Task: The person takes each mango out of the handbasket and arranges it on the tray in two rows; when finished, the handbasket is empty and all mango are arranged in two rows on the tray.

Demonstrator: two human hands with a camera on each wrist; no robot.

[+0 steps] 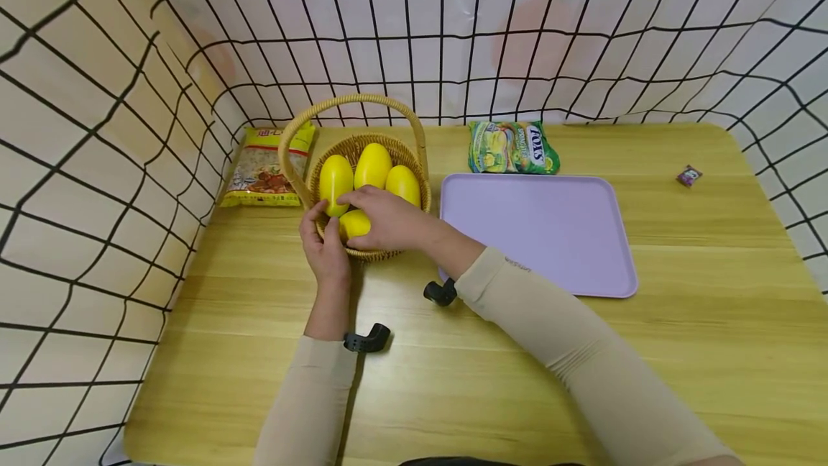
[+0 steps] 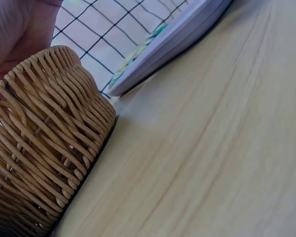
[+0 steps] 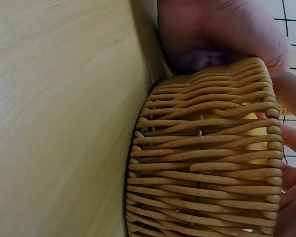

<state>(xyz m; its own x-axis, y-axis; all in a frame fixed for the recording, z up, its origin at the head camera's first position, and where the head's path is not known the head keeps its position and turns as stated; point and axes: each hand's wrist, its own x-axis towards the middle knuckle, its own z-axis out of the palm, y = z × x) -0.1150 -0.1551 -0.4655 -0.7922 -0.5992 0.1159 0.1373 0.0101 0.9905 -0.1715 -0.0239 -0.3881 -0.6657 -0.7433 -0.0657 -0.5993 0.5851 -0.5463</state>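
Note:
A round wicker basket (image 1: 375, 256) with an arched handle holds several smooth yellow egg-shaped objects (image 1: 373, 164). My right hand (image 1: 391, 220) reaches over the front rim and grips the nearest yellow egg-shaped object (image 1: 353, 224), its thumb on the near side and fingers on the far side. At the basket's left front, my left hand (image 1: 325, 254) holds the rim, thumb and fingertips reaching over it. In the right wrist view the woven wall (image 3: 202, 163) hides most of the basket's contents, while the left hand (image 3: 222, 34) shows beside it.
A lilac tray (image 1: 537, 236) lies right of the basket, partly under the right forearm. Behind the tray is a green Fox's candy bag (image 1: 513, 147). A yellow food packet (image 1: 268, 171) sits left of the basket, and a small purple wrapper (image 1: 689, 176) far right. Black netting (image 1: 443, 42) borders the table.

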